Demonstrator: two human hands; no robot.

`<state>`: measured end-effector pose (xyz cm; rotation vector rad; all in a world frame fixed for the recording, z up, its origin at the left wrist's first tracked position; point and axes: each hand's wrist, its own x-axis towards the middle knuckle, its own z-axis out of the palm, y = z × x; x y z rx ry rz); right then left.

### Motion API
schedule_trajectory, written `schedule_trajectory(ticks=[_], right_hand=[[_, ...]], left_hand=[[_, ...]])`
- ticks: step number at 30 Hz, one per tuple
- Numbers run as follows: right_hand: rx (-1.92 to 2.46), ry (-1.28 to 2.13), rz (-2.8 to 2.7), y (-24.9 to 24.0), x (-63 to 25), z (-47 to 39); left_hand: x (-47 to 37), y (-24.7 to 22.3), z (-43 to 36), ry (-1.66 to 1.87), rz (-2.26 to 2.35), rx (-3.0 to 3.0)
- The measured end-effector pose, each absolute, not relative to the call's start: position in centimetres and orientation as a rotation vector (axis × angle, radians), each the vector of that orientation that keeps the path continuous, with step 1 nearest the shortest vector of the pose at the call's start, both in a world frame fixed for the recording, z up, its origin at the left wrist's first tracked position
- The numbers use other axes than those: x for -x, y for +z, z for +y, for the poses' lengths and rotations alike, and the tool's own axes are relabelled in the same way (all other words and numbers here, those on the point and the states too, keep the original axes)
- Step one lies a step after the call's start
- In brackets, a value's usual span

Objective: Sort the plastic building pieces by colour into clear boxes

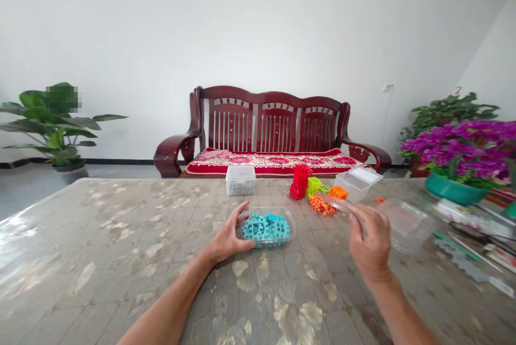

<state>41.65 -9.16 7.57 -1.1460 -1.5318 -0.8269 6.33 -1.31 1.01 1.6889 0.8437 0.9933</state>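
A clear plastic box (291, 232) full of teal interlocking pieces (266, 227) sits on the table (100, 259) in front of me. My left hand (230, 237) grips its left side. To its right, my right hand (368, 240) holds a clear flat lid (336, 202) by its edge, raised a little above the table. Behind the lid lie red (299, 181), green (315, 186) and orange (324, 205) pieces in small piles.
A lidded white box (241, 180) stands at the table's far middle. An open clear box (357, 182) and another clear container (407, 224) sit on the right, near a teal pot of purple flowers (463, 151) and scattered tools (463, 251). A wooden bench (274, 130) stands beyond.
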Motion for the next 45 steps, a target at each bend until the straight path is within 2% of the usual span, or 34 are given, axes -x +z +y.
schedule_trajectory(ticks=[9, 21, 28, 45], right_hand=[[0.867, -0.224, -1.732, 4.6, -33.2, -8.3], [0.999, 0.441, -1.71, 1.0, -34.3, -5.9], [0.977, 0.718, -1.35, 1.1, -34.3, -5.3], [1.346, 0.118, -1.91, 0.2, -32.2, -4.0]], left_hand=[[-6.8, 1.2, -1.8, 0.928, 0.761, -1.704], [-6.6, 1.7, -2.1, 0.904, 0.751, -1.635], [-7.5, 1.3, -2.5, 0.997, 0.892, -1.882], [-7.2, 1.6, -2.9, 0.847, 1.141, -2.201]])
